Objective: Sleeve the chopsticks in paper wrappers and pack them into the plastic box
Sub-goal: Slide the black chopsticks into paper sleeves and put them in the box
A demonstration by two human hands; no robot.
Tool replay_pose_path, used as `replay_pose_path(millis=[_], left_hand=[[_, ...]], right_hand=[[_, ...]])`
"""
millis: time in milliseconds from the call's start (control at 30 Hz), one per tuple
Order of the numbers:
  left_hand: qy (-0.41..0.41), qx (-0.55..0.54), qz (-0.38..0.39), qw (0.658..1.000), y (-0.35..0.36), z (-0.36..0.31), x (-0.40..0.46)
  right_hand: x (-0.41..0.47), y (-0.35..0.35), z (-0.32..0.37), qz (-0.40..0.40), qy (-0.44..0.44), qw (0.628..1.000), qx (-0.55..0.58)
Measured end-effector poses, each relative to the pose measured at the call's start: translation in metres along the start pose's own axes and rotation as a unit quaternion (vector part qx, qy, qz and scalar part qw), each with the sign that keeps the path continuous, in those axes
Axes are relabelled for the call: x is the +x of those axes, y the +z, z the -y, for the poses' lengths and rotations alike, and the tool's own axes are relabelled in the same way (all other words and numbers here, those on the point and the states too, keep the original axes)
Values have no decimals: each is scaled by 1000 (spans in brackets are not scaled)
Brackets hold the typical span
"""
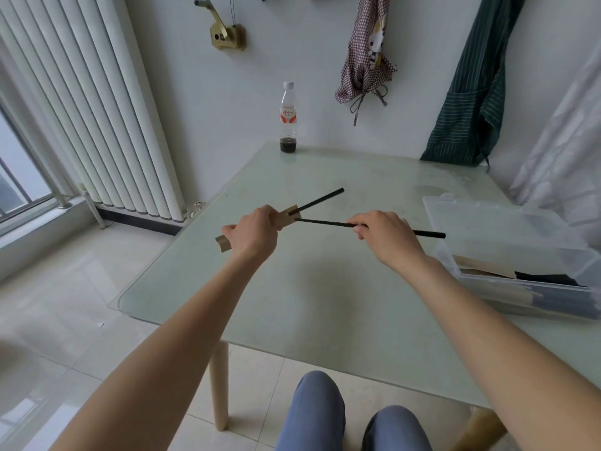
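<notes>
The left hand (252, 234) grips a brown paper wrapper (289, 215) with one black chopstick (320, 199) sticking out. The right hand (382, 237) pinches a second chopstick (325, 222), its tip at the wrapper's mouth, above the bench (325, 288).

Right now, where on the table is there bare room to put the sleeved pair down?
The glass table is bare beneath both hands, and between the bottle and the plastic box. The right edge is crowded: the box and its open lid fill it.
</notes>
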State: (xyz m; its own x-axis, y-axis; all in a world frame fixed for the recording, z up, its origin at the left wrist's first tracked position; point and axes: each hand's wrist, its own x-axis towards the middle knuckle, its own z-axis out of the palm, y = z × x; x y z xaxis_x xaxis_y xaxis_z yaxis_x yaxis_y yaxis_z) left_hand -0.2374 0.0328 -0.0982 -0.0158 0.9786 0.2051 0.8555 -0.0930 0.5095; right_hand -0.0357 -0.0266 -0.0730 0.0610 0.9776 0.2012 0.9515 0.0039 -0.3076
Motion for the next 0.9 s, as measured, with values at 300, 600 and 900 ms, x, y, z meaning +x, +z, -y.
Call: replay_pose_path(millis=[300, 600, 900], left_hand=[[41, -32, 12, 999, -10, -1, 1], [56, -60, 50, 995, -19, -5, -1], [104, -93, 108, 984, -29, -8, -4]], right_hand=[[0, -8, 5, -45, -34, 996, -73], [-5, -16, 7, -51, -64, 994, -77], [-12, -16, 16, -218, -144, 964, -46]])
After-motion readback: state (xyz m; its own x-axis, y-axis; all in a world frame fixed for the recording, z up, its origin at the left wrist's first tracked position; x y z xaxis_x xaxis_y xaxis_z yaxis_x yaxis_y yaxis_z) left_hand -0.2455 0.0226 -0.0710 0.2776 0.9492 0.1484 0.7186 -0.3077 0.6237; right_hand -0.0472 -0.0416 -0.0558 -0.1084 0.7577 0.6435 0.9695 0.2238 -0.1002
